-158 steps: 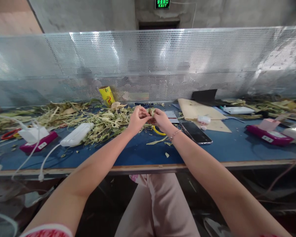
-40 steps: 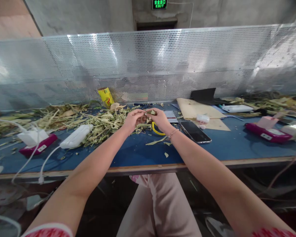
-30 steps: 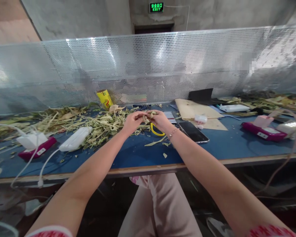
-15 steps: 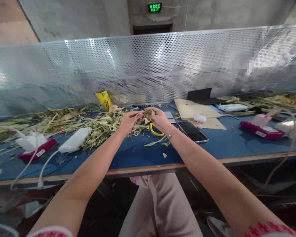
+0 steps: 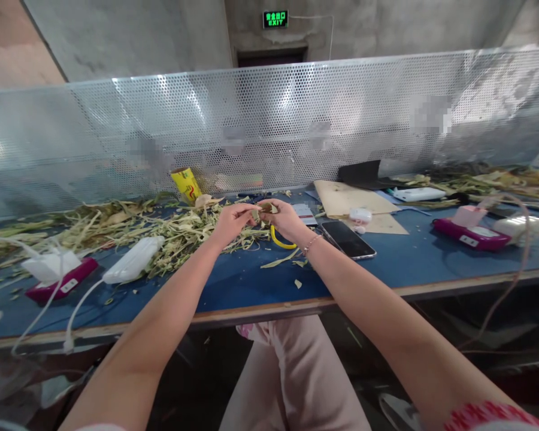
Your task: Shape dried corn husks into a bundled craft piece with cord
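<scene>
My left hand [image 5: 233,224] and my right hand [image 5: 286,221] meet over the table, their fingertips almost touching. A small dried greenish leaf [image 5: 269,209] sits in the closed fingers of my right hand. My left hand pinches at a bit of the same leaf material; whether it is one piece I cannot tell. Beneath my right hand lies a yellow loop [image 5: 281,242], partly covered. Left of my hands spreads a pile of dried leaves and stems [image 5: 184,236]. A loose leaf strip [image 5: 278,260] rests on the blue tabletop [image 5: 242,281] in front.
Right of my hands lie a phone [image 5: 348,239], an earbud case [image 5: 360,215] and brown cardboard [image 5: 354,197]. A yellow canister [image 5: 186,185] leans near the perforated metal screen [image 5: 260,96]. Purple power strips [image 5: 63,281] and a white cabled device [image 5: 135,259] flank the work area.
The fingers of both hands have shifted slightly around the leaf, which shows less now. The whole view has moved a little; the things on the table lie as before.
</scene>
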